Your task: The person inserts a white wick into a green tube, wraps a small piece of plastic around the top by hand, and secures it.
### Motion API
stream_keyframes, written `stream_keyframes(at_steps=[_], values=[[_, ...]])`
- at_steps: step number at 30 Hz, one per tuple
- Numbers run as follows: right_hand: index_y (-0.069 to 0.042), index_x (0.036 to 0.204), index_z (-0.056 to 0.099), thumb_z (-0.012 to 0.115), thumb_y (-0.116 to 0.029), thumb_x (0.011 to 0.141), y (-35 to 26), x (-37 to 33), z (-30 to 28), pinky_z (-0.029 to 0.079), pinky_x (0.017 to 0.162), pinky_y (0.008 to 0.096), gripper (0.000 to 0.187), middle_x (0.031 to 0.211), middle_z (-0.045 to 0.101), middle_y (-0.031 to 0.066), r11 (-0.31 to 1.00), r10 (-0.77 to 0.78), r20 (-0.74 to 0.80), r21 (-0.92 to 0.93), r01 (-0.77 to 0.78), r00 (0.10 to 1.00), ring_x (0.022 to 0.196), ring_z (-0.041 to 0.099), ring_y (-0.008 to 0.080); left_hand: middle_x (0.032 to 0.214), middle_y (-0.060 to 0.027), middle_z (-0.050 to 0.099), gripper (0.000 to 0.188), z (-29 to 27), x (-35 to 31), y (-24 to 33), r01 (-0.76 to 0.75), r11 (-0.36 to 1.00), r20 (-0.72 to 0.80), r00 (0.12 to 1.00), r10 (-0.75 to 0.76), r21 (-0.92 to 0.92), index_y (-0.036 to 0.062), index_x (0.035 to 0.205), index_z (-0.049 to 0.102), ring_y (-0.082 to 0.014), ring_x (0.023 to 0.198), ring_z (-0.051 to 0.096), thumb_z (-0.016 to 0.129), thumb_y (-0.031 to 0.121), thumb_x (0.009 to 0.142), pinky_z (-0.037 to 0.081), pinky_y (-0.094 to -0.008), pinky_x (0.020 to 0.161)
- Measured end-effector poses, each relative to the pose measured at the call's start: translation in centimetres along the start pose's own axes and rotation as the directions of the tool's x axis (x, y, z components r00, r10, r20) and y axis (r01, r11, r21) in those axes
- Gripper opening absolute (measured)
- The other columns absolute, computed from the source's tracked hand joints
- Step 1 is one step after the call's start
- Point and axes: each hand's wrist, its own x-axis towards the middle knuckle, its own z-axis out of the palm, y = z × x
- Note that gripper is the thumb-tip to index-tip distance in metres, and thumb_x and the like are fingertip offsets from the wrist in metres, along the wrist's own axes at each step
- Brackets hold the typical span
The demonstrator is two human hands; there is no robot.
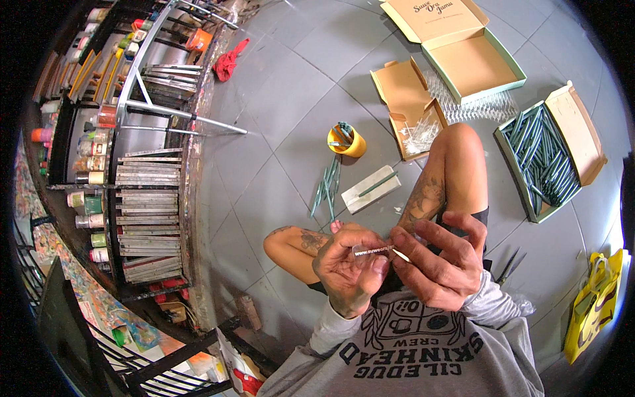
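Note:
In front of my chest, my left hand (350,268) pinches a small clear strip (370,251) with white printing, between thumb and fingers. Close against it, my right hand (442,261) has its fingers bent together around a small pale pointed piece (401,255); whether this is the tip of something longer is hidden. Beyond my hands, a green pencil-like stick (378,184) lies across a white rectangular piece (370,189) on the floor. Several similar sticks (325,188) lie loose to its left. A yellow cup (355,147) behind them holds more sticks.
An open box (539,213) full of green sticks stands at the right. Farther off are a smaller carton (397,86) with clear pieces and a large open box (473,63) on bubble wrap. Shelves (106,198) line the left; scissors (508,266) and a yellow bag (598,301) lie right.

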Motion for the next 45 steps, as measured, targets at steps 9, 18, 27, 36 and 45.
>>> stream_keyframes(at_steps=[9,18,27,36,45], values=[[-0.007,0.100,0.065,0.074,-0.019,0.077,0.6,-0.3,1.0,0.047,0.083,0.0487,0.028,0.095,0.073,0.0082,0.986,0.123,-0.084,0.119,-0.113,0.989,0.094,0.067,0.0307,0.087,-0.0058,0.063,0.019,0.2,0.0,0.7,0.042,0.999,-0.089,0.995,-0.039,0.030,-0.0031,0.093,0.064,-0.0088,0.075,0.055,0.073,0.008,0.081,0.043,-0.0249,0.087],[0.004,0.097,0.063,0.073,-0.011,0.074,0.6,0.5,1.7,0.048,0.076,0.0371,0.029,0.085,0.070,0.0153,0.742,0.458,0.011,0.545,-0.390,0.889,0.079,0.066,0.0270,0.081,-0.0024,0.063,0.016,-0.8,0.4,1.7,0.127,0.988,-0.057,0.991,-0.122,0.093,-0.0004,0.093,0.065,-0.0064,0.071,0.051,0.073,0.009,0.081,0.040,-0.0244,0.083],[0.002,0.089,0.066,0.072,0.007,0.070,-0.4,0.7,1.7,0.052,0.073,0.0304,0.021,0.081,0.069,0.0088,0.298,0.673,0.252,0.768,-0.567,0.695,0.076,0.067,0.0199,0.084,-0.0022,0.061,0.019,-0.6,0.4,1.4,0.074,0.993,-0.083,0.994,-0.066,0.093,-0.0011,0.096,0.064,-0.0058,0.072,0.049,0.072,0.008,0.081,0.039,-0.0209,0.074],[0.004,0.089,0.068,0.074,0.006,0.075,-1.5,0.8,2.1,0.054,0.070,0.0303,0.016,0.083,0.071,0.0142,0.311,0.705,0.200,0.775,-0.550,0.681,0.078,0.069,0.0204,0.093,-0.0045,0.055,0.020,0.0,0.6,0.4,0.112,0.993,-0.040,0.993,-0.114,-0.039,0.0002,0.095,0.058,-0.0074,0.074,0.049,0.071,0.007,0.080,0.039,-0.0206,0.068],[0.001,0.087,0.071,0.078,0.004,0.073,-2.6,0.1,2.7,0.056,0.067,0.0304,0.017,0.083,0.073,0.0147,0.418,0.706,0.112,0.730,-0.540,0.699,0.074,0.072,0.0225,0.087,-0.0021,0.045,0.015,1.7,0.6,0.6,0.282,0.867,-0.074,0.938,-0.340,-0.410,0.0044,0.092,0.052,-0.0095,0.074,0.044,0.058,0.011,0.080,0.039,-0.0224,0.065]])
